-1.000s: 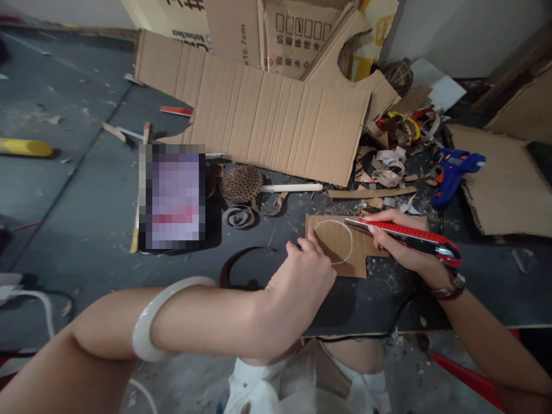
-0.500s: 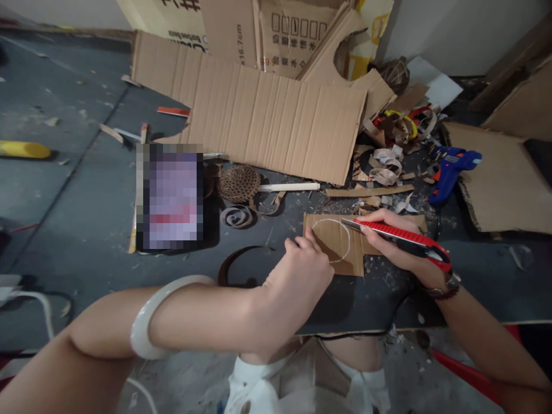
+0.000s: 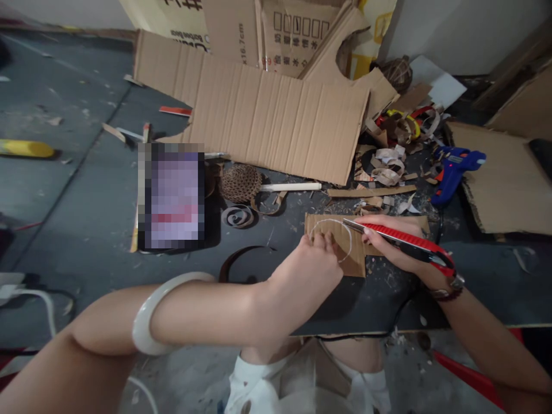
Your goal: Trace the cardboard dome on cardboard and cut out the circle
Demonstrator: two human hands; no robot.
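Observation:
A small cardboard piece (image 3: 352,256) with a white drawn circle lies on the dark work board (image 3: 483,287). My left hand (image 3: 308,270) rests on its left part, fingers curled and pressing down inside the circle. My right hand (image 3: 390,244) grips a red utility knife (image 3: 405,238), its blade tip touching the circle's top right. A white bangle (image 3: 150,313) sits on my left forearm.
A large flat cardboard sheet (image 3: 276,118) lies behind, with boxes further back. A blue glue gun (image 3: 452,169), cardboard scraps (image 3: 388,167), a rolled cardboard disc (image 3: 240,183), a white glue stick (image 3: 291,187) and a blurred tablet (image 3: 172,195) surround the spot. Another sheet (image 3: 504,184) lies right.
My left hand has slid right onto the cardboard piece, covering more of the circle. The knife stays at the circle's upper right edge.

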